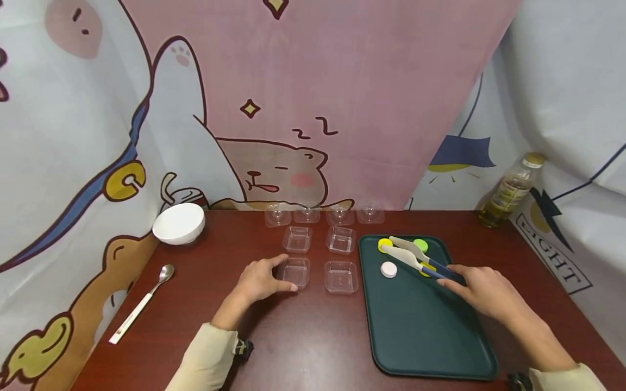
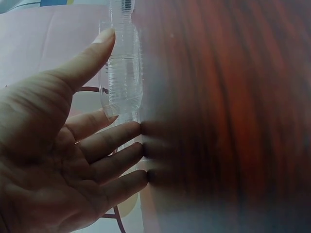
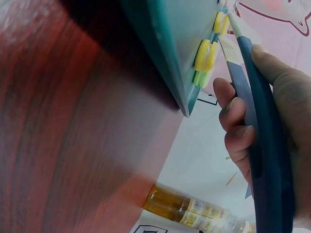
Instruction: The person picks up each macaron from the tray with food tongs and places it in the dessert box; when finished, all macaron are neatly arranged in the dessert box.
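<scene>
My left hand (image 1: 259, 279) spreads thumb and index finger around a clear square plastic box (image 1: 296, 273), with the fingertips right at its edges. In the left wrist view the other fingers are nearly straight. My right hand (image 1: 486, 290) grips tongs (image 1: 432, 266) with blue handles and whitish tips, their arms apart over the dark green tray (image 1: 420, 336). One tip lies close to a yellow macaron (image 1: 384, 245). A second yellow macaron (image 1: 427, 269) is partly hidden under the tongs. A green macaron (image 1: 421, 245) and a pale pink one (image 1: 388, 270) also lie on the tray.
Another clear box (image 1: 341, 277) stands to the right, with more boxes (image 1: 297, 240) behind and several clear lids (image 1: 339, 215) along the wall. At left are a white bowl (image 1: 179, 224) and a spoon (image 1: 142, 305). An oil bottle (image 1: 511, 190) occupies the back right corner.
</scene>
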Tool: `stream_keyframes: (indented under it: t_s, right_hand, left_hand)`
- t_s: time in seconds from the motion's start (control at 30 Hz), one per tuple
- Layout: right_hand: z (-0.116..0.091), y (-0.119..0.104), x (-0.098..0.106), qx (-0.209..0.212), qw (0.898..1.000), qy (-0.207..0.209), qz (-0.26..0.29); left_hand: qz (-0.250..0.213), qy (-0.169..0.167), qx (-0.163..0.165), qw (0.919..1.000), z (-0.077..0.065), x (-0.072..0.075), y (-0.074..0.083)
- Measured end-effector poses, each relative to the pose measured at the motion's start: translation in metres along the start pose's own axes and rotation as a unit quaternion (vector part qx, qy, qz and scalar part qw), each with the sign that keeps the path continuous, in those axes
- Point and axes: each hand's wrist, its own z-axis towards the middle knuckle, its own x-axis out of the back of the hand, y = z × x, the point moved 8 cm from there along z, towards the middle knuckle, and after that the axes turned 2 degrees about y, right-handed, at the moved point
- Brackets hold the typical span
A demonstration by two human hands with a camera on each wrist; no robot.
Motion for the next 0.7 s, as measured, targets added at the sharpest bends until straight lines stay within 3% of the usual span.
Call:
stream_keyframes:
  t_s: [0.7]
  right_hand:
    - [0.0028, 0.0009, -0.0071, 0.004, 1.0, -0.009, 0.011]
  left_hand:
    - [0.026, 0.006, -0.016, 0.9995, 0.0005, 0.0021, 0.0053]
